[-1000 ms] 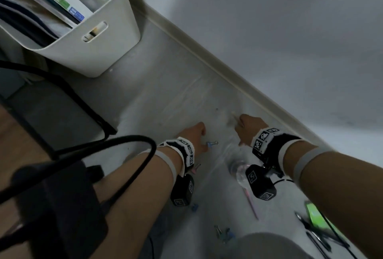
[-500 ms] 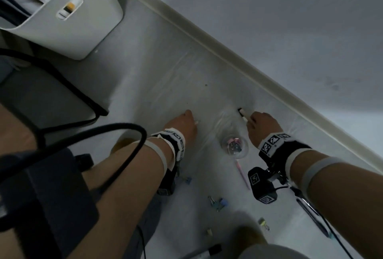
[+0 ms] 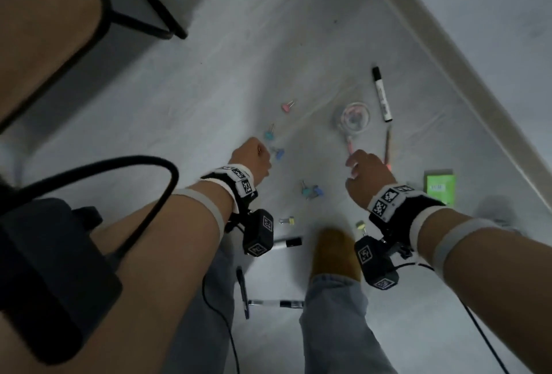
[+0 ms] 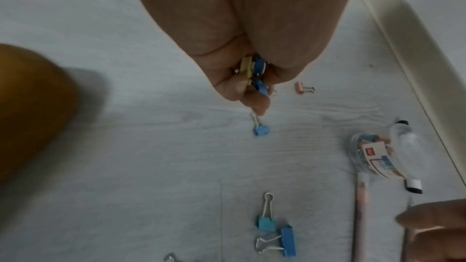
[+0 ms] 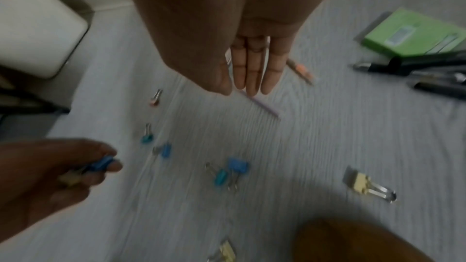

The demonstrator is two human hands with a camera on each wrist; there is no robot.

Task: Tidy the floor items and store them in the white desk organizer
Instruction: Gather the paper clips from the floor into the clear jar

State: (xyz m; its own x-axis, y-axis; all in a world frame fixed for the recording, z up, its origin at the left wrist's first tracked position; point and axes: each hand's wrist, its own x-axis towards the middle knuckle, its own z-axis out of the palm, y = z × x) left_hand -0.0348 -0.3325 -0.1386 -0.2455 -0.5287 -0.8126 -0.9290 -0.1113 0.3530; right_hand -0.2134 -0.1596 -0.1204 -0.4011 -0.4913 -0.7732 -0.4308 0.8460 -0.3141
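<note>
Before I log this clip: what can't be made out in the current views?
- Clips held in the left hand: count unclear, left wrist view, fingers cover them.
- Clear tub: contents too small in head view; label covers them in left wrist view.
- White organizer: cut off by the right wrist frame edge, blurred.
- Black pens: blurred, cut off.
</note>
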